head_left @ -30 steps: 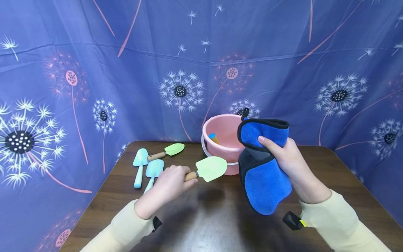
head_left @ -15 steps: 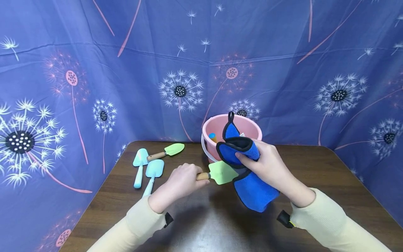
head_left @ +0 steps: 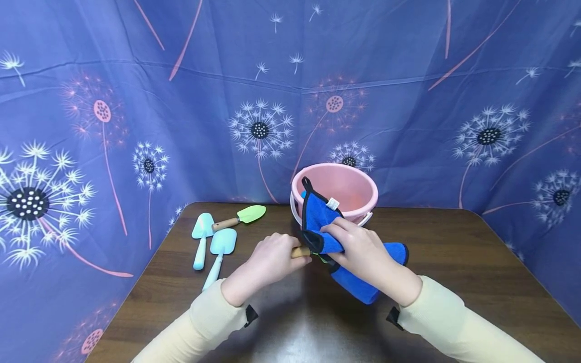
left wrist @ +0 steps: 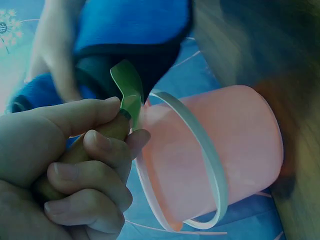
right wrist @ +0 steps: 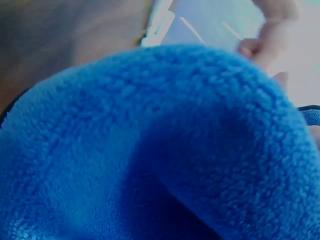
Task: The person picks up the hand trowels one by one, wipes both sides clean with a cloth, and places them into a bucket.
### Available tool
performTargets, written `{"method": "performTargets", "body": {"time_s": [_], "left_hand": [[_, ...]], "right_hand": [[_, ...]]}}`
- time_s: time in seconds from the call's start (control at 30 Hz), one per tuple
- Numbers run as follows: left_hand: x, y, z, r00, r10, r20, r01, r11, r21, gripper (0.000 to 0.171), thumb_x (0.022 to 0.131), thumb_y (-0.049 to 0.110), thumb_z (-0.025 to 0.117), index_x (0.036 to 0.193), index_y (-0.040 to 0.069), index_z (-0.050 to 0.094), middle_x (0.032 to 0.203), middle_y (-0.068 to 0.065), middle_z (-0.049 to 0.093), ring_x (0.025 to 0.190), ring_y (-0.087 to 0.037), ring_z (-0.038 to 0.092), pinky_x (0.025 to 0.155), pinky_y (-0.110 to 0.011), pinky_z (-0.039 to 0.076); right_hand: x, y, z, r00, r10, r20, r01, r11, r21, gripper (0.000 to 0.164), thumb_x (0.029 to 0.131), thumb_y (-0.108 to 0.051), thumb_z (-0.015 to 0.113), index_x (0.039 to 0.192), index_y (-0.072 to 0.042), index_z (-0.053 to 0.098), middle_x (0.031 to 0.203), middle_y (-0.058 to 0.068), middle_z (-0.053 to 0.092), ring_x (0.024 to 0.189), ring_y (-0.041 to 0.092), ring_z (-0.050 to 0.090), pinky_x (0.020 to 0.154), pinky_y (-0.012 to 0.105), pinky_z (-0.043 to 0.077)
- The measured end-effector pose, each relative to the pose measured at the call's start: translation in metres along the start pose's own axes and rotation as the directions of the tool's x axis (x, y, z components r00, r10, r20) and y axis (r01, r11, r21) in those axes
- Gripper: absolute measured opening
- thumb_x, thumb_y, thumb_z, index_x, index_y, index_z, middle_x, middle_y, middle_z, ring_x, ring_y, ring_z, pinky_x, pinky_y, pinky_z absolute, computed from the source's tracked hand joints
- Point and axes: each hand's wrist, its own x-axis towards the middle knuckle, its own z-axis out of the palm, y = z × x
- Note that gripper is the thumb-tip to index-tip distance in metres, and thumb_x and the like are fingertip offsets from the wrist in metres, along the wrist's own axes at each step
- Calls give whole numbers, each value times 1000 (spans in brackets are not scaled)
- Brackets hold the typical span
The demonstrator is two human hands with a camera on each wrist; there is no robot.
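My left hand (head_left: 272, 259) grips the wooden handle (left wrist: 80, 155) of a small garden trowel, its fingers wrapped round it. The trowel's green blade (left wrist: 129, 85) shows in the left wrist view against the folds of a blue cloth (head_left: 354, 282) with black edging. In the head view the cloth covers most of that blade. My right hand (head_left: 360, 252) holds the cloth bunched, thumb and fingers pressing it about the blade. A white label and a black hanging loop stand up at the cloth's top. In the right wrist view the plush cloth (right wrist: 160, 130) fills most of the picture.
Behind the hands stands a pink bucket (head_left: 363, 194) with a white handle (left wrist: 210, 165); something blue shows inside it. To the left on the brown table (head_left: 454, 262) lie two light-blue trowels (head_left: 223, 242) and a green-bladed trowel (head_left: 251, 215). A patterned blue curtain hangs behind.
My right hand has brought the cloth left and down onto the trowel blade. My left hand has moved right with the trowel. More of the bucket now shows.
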Motion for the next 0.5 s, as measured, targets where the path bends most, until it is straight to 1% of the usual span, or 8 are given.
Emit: {"method": "performTargets", "body": {"time_s": [0.2,0.33,0.5], "left_hand": [[-1,4,3,1000,-2,-21,3,999,34,29,81,39,71,69,14,63,52,5,45,48,-12,43,42,-27,32],[-2,4,6,999,26,-43,-24,999,39,28,82,37,72,67,15,62,52,5,43,48,-12,42,42,-26,32],[-6,4,6,996,62,-59,-60,998,34,27,82,36,72,68,16,61,52,6,41,47,-11,41,43,-25,30]], "right_hand": [[-5,2,16,999,-1,36,2,999,-34,43,68,-24,85,105,-12,66,93,1,63,77,14,63,59,30,54],[-8,6,20,998,22,51,-20,999,-44,44,67,-23,86,105,-12,66,92,1,63,77,15,63,58,29,53],[-12,11,20,996,54,73,-52,998,-37,44,66,-23,86,103,-13,65,91,1,63,76,16,63,58,32,54]]}}
